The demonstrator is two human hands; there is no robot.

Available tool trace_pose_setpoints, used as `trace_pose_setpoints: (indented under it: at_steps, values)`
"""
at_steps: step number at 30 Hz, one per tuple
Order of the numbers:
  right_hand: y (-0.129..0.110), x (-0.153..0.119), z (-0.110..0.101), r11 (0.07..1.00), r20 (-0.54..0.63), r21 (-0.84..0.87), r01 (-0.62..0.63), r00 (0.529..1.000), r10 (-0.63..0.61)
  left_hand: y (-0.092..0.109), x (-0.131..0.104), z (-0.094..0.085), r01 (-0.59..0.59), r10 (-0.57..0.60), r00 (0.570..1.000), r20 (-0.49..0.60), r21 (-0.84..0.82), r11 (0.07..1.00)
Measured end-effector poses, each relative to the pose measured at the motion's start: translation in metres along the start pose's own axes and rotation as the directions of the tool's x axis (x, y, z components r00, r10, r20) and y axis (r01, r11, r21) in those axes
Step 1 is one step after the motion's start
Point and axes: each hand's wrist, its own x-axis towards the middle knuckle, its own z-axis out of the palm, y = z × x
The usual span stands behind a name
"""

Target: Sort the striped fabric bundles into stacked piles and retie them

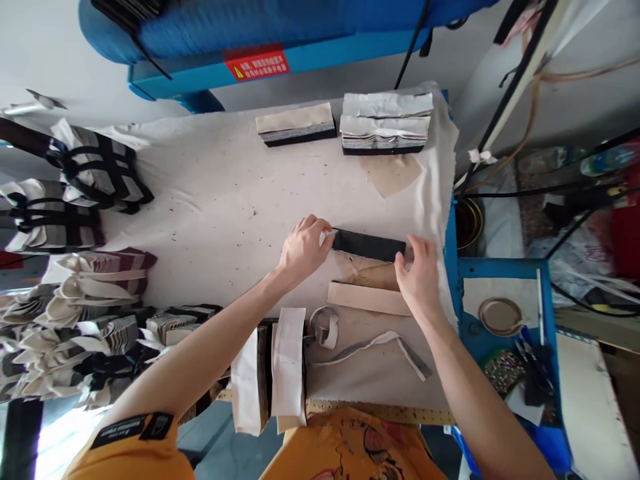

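Observation:
A black fabric strip point(369, 245) lies lengthwise on the cloth-covered table between my hands. My left hand point(306, 248) is closed in a pinch at its left end, where a small whitish bit point(326, 235) shows by the fingertips. At the other end, my right hand point(419, 273) has its thumb on the strip's corner and its fingers curled close by; what lies under them is partly hidden. Just below the strip are a beige strip point(367, 298) and a brown piece point(383, 275), both near my right hand.
Stacked strips point(385, 127) and a smaller stack point(296, 125) sit at the back. Two upright stacks point(289, 363) stand at the front edge beside a loose grey strip point(370, 347). Tied bundles point(100, 167) crowd the left. A blue side tray point(470, 270) holds scissors point(533, 367).

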Motion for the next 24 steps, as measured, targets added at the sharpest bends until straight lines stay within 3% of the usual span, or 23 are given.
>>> trace_pose_setpoints:
  at_steps: [3,6,9,15,20,22,24]
  values:
    - [-0.003,-0.012,-0.010,0.964,0.075,-0.055,0.259,0.964,-0.255,0.001,0.007,0.011,0.084,-0.084,0.996,0.038,-0.007,0.996]
    - [0.005,-0.024,-0.013,0.882,0.247,-0.083,0.465,0.867,-0.433,0.000,0.010,0.018,0.105,-0.106,0.994,0.033,0.029,0.994]
    - [0.017,-0.028,-0.013,0.835,0.320,-0.114,0.539,0.815,-0.483,-0.004,0.012,0.019,0.143,-0.141,0.988,0.067,-0.018,0.990]
    - [0.024,-0.022,-0.016,0.791,0.343,-0.151,0.593,0.782,-0.520,-0.019,0.016,0.019,0.214,-0.201,0.971,0.129,-0.096,0.972]
    - [0.021,-0.020,-0.019,0.769,0.304,-0.135,0.625,0.765,-0.568,-0.026,0.013,0.013,0.077,-0.076,0.996,0.040,-0.021,0.997]
    - [0.019,-0.019,-0.025,0.764,0.255,-0.104,0.637,0.760,-0.598,-0.025,0.007,0.004,-0.042,0.042,0.996,-0.084,0.002,0.999]
    - [0.018,-0.021,-0.036,0.762,0.161,-0.065,0.644,0.760,-0.629,-0.021,-0.002,-0.006,-0.226,0.225,0.960,-0.168,0.016,0.974]
